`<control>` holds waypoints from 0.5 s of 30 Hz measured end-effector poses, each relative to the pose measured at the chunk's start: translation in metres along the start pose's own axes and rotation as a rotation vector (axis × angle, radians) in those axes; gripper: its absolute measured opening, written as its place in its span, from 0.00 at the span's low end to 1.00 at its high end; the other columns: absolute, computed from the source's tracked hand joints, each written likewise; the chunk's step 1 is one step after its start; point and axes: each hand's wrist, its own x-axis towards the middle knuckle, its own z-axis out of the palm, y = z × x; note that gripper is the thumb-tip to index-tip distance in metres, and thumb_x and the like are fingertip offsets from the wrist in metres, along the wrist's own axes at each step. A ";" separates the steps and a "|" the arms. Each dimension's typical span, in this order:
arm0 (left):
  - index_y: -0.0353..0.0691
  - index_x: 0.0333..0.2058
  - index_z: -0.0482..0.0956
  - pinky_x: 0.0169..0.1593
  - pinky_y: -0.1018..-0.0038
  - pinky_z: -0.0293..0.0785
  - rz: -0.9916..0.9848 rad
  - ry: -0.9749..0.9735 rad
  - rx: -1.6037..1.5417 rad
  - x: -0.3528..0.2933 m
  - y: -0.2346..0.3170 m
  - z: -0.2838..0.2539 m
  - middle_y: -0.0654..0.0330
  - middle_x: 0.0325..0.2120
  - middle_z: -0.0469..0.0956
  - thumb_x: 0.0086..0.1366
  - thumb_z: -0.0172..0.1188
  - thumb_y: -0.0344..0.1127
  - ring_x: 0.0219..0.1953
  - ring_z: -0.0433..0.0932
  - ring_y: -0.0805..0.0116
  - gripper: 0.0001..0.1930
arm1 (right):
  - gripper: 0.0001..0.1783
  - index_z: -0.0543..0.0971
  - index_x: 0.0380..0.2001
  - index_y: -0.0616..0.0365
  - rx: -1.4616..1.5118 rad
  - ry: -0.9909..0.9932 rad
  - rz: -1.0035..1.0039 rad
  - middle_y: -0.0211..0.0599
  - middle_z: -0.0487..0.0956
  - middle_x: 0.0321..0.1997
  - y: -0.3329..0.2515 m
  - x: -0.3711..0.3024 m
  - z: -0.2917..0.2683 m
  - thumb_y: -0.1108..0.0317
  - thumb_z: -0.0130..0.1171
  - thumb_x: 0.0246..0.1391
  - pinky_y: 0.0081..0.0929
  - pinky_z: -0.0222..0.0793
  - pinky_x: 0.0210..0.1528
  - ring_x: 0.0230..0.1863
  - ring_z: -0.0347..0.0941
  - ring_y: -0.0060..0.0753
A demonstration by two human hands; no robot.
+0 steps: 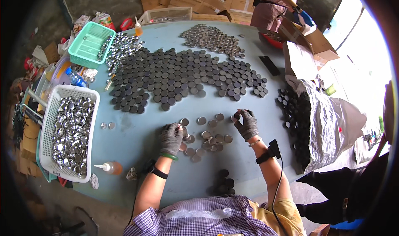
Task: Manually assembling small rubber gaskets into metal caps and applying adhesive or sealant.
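Discs mostly lie flat; R grip pinches dark disc, can't tell re L grip.

Loose discs between gloved hands

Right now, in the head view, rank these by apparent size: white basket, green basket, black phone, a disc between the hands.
Largest to smallest:
1. White basket
2. Green basket
3. Black phone
4. Disc

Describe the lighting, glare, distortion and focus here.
Head view: strong light blows out the upper right; fisheye curves the edge of the pale blue tabletop. Head view: corners fall to black. Head view: the crinkled silver bag shows highlights; the grey-gloved left hand and grey-gloved right hand look fairly sharp.
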 end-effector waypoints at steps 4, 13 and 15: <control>0.36 0.41 0.80 0.45 0.67 0.78 -0.078 0.026 -0.031 -0.001 -0.004 0.001 0.52 0.38 0.82 0.63 0.62 0.34 0.38 0.82 0.59 0.11 | 0.22 0.77 0.43 0.56 0.036 -0.083 -0.139 0.33 0.81 0.36 -0.018 -0.002 0.002 0.69 0.65 0.39 0.41 0.70 0.51 0.47 0.73 0.46; 0.39 0.40 0.80 0.50 0.63 0.73 -0.051 0.075 0.154 0.028 -0.044 -0.023 0.53 0.37 0.80 0.56 0.64 0.35 0.42 0.78 0.55 0.13 | 0.20 0.76 0.44 0.56 0.039 -0.213 0.016 0.42 0.80 0.42 -0.012 -0.007 -0.026 0.68 0.63 0.44 0.44 0.71 0.50 0.48 0.72 0.52; 0.43 0.40 0.80 0.55 0.59 0.69 0.209 0.167 0.340 0.031 -0.015 -0.040 0.56 0.38 0.79 0.52 0.65 0.36 0.48 0.74 0.53 0.15 | 0.24 0.75 0.47 0.54 0.080 -0.395 0.007 0.41 0.79 0.43 -0.008 -0.019 -0.031 0.66 0.65 0.43 0.44 0.71 0.51 0.49 0.72 0.52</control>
